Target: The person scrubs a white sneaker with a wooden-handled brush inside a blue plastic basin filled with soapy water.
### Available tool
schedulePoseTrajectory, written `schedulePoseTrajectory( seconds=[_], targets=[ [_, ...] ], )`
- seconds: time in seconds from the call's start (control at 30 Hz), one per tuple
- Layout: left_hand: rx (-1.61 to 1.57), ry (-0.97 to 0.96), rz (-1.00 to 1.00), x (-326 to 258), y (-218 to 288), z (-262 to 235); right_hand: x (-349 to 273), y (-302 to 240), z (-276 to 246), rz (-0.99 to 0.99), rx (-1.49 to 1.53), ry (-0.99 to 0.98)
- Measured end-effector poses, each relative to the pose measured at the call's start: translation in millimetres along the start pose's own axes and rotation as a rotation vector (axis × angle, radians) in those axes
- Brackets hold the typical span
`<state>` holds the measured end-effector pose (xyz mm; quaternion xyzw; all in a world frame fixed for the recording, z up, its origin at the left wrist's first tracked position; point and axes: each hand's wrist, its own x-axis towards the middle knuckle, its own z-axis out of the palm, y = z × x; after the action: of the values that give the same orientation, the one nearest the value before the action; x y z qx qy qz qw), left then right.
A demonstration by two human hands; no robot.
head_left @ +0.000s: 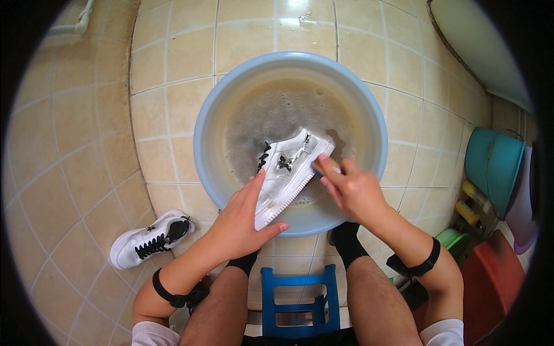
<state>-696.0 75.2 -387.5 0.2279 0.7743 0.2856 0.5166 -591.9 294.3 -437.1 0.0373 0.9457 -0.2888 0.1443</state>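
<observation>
Holds a white shoe (276, 179) in the left grip (238, 222), with the thumb bent around the near end and the other fingers half extended along the side with black laces (264, 155). Has the shoe tilted, ahead and to the right of the left grip, above a round pale blue basin (290, 56), with the ridged sole (294, 193) turned toward the right grip (358, 190) and a black ornament (285, 164) on the upward-facing side. Cannot tell whether touching the cloudy, bubbly water (248, 118), spread out beyond both grips.

Closes the right grip, fingers curled in, around a small brown tool (317, 167), mostly covered and too hidden to name. Sets the exposed end just left of the right grip, close by the sole; cannot tell whether pressed on it. Wears a black strap (428, 264) on each forearm, behind the grips.

Shows a second white shoe (138, 244) lying on the beige tiled floor (173, 115), well to the left of the left grip and outside the basin. Shows also a blue stool (299, 281), nearer the body than both grips. Includes, well to the right of the right grip, a teal tub (487, 161), yellow bottles (466, 212) and a red tub (499, 271).
</observation>
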Motion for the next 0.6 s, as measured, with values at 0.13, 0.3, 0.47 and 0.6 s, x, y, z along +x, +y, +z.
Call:
schedulePoseTrajectory(
  seconds=[0.13,0.3,0.47,0.6],
  targets=[
    [0.042,0.004,-0.011,2,1,1,-7,-25,-1,-0.082,0.235,-0.072],
    [0.052,0.016,0.009,2,-2,3,-5,-41,-6,-0.194,0.399,-0.112],
    [0.058,0.023,0.024,1,0,4,-1,-22,-2,-0.177,0.284,-0.072],
    [0.07,0.008,0.026,1,0,4,-4,-27,-7,-0.176,0.21,-0.081]
  ],
)
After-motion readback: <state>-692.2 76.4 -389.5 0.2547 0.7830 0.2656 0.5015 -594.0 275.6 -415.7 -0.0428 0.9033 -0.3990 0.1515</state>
